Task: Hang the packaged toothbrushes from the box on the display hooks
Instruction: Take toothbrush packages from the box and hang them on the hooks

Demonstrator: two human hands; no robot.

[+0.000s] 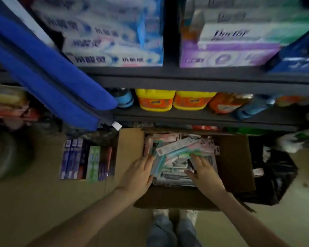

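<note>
An open cardboard box point(235, 157) sits on the floor below the shelves, filled with several packaged toothbrushes point(177, 148) in teal, pink and grey. Both my hands are inside it. My left hand point(137, 173) grips the left end of a small bundle of packs, fingers curled round their edge. My right hand point(203, 171) holds the right side of the same bundle, fingers spread over the packs and thumb below. No display hooks are visible.
Dark shelves point(185, 81) rise ahead with toothpaste boxes point(114, 41) on top and yellow detergent jugs point(155, 100) below. A blue padded item point(48, 68) leans at left. Boxed toothpaste point(86, 161) lies on the floor left of the box; a black bag point(275, 175) lies right.
</note>
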